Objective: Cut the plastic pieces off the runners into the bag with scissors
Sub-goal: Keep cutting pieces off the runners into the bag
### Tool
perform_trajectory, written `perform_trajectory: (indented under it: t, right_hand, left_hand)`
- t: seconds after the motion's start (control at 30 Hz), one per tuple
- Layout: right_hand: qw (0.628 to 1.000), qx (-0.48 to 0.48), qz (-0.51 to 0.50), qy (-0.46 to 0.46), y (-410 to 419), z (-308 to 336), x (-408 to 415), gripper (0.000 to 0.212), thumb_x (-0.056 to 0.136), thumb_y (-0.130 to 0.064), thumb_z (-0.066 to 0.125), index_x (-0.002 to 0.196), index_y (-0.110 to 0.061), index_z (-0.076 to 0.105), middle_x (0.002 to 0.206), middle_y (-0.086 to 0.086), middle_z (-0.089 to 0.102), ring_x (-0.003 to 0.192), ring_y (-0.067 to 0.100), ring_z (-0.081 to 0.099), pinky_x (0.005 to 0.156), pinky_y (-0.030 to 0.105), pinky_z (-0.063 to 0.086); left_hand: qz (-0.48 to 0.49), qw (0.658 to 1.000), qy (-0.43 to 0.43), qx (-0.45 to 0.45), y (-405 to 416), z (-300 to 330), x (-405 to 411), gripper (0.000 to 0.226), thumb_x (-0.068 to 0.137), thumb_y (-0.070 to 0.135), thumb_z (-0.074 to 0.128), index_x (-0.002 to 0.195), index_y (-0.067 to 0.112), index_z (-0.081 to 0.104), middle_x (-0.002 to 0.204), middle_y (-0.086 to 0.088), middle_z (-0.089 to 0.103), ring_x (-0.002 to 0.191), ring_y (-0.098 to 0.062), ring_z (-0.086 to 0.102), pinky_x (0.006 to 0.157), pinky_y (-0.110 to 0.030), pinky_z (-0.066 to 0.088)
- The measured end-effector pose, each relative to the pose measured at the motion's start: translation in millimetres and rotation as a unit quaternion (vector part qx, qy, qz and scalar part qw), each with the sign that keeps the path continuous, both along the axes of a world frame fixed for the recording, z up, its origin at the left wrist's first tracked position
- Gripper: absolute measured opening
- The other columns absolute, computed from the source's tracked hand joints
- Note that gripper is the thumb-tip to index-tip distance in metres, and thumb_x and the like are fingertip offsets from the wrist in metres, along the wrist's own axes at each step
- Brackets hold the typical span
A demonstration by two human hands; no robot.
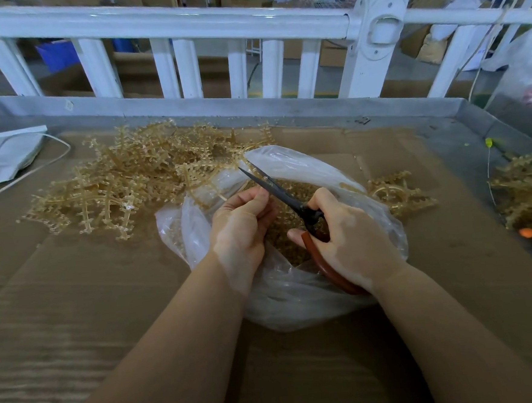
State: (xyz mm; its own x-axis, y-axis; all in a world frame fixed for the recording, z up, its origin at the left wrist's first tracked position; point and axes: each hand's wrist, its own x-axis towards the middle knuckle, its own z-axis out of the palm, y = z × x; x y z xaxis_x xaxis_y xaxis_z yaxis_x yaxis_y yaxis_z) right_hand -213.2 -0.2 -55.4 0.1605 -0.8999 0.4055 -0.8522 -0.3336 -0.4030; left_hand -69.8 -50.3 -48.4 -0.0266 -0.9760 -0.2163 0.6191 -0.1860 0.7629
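- Brown cardboard covers the surface [77, 309], with a white railing [183, 24] across the top of the frame and stacked boxes blurred beyond it.
- At frame centre lies the clear plastic bag [296, 290], mouth open upward, amber cut pieces [279, 232] already gathered inside.
- Over the bag's mouth, the right hand [352, 236] grips the scissors [276, 191] by their red-brown handles; the dark blades point to the upper left and look nearly closed.
- Beside the blades, the left hand [241, 228] has its fingers curled, apparently pinching a small runner piece; what it holds is too hidden to name.
- To do this step well, I judge each snip should stay above the bag's opening, close to the runner, fingertips kept back from the blades.
- A large heap of uncut runners [131, 182] sits left of centre, touching the bag's far rim.
- More runners [396, 192] lie just right of the bag, and another pile [525, 189] at the right edge.
- The heap crowding the rim could snag the blade tips or spill into the bag.
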Motion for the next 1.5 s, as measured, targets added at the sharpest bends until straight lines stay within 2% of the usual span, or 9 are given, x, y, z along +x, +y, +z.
perform_trajectory:
  t: [0.17,0.6,0.9,1.03,1.17,1.33,1.5]
  right_hand:
    - [1.0,0.0,-0.004,0.001,-0.6,-0.2,0.6,0.036,0.083,-0.051,0.06,0.098,-0.023,0.043,0.084,-0.004,0.057,0.072,0.012,0.055,0.066,0.031,0.048]
    - [1.0,-0.001,0.002,-0.002,-0.4,-0.6,1.6,0.034,0.084,-0.049,0.061,0.095,-0.028,0.037,0.081,-0.006,0.055,0.07,0.009,0.052,0.062,0.023,0.038]
    - [1.0,0.009,0.003,-0.013,-1.5,1.2,1.1,0.035,0.084,-0.046,0.063,0.096,-0.019,0.045,0.08,-0.004,0.057,0.07,0.014,0.055,0.066,0.034,0.048]
    - [1.0,0.004,0.002,-0.011,-2.0,1.9,1.8,0.034,0.084,-0.045,0.064,0.095,-0.021,0.043,0.079,-0.005,0.058,0.067,0.013,0.054,0.063,0.031,0.046]
    - [1.0,0.0,0.001,-0.011,-2.8,1.3,2.2,0.035,0.084,-0.044,0.065,0.095,-0.019,0.043,0.08,-0.003,0.059,0.069,0.015,0.056,0.064,0.034,0.049]
    - [1.0,-0.023,-0.011,0.001,-2.5,-3.1,2.3,0.037,0.084,-0.048,0.063,0.099,-0.018,0.046,0.082,-0.006,0.057,0.068,0.01,0.051,0.062,0.025,0.04]
    - [0.999,-0.028,-0.015,0.005,-3.3,-4.6,1.9,0.038,0.083,-0.049,0.062,0.1,-0.018,0.047,0.084,-0.006,0.058,0.069,0.009,0.05,0.062,0.024,0.039]
  left_hand:
    - [-0.003,1.0,0.002,-0.003,0.3,-0.1,-0.2,0.027,0.09,-0.005,0.052,0.067,0.008,0.055,0.054,0.002,0.064,0.051,-0.006,0.062,0.055,-0.018,0.055]
    - [0.002,1.0,0.006,0.004,0.4,-0.4,0.2,0.028,0.089,-0.005,0.054,0.065,0.009,0.055,0.059,-0.001,0.065,0.054,-0.009,0.064,0.055,-0.018,0.055]
    - [0.002,1.0,0.005,0.006,0.4,-0.1,-0.4,0.025,0.089,-0.004,0.055,0.067,0.008,0.056,0.065,-0.004,0.065,0.058,-0.011,0.064,0.057,-0.019,0.055]
    - [0.005,1.0,0.003,0.01,0.8,0.7,-0.7,0.025,0.089,-0.004,0.055,0.067,0.008,0.055,0.064,-0.003,0.065,0.059,-0.011,0.063,0.056,-0.019,0.055]
    - [0.005,1.0,-0.002,0.01,1.6,1.6,-0.9,0.024,0.089,-0.004,0.055,0.067,0.007,0.055,0.066,-0.005,0.064,0.058,-0.011,0.062,0.056,-0.018,0.055]
    - [0.01,1.0,-0.017,0.009,2.8,1.3,-1.4,0.024,0.088,-0.004,0.057,0.067,0.007,0.055,0.064,-0.003,0.064,0.057,-0.01,0.061,0.055,-0.018,0.054]
    - [0.017,0.999,-0.029,0.008,3.5,1.4,-2.7,0.024,0.088,-0.004,0.058,0.067,0.007,0.055,0.067,-0.004,0.062,0.058,-0.01,0.06,0.057,-0.018,0.055]
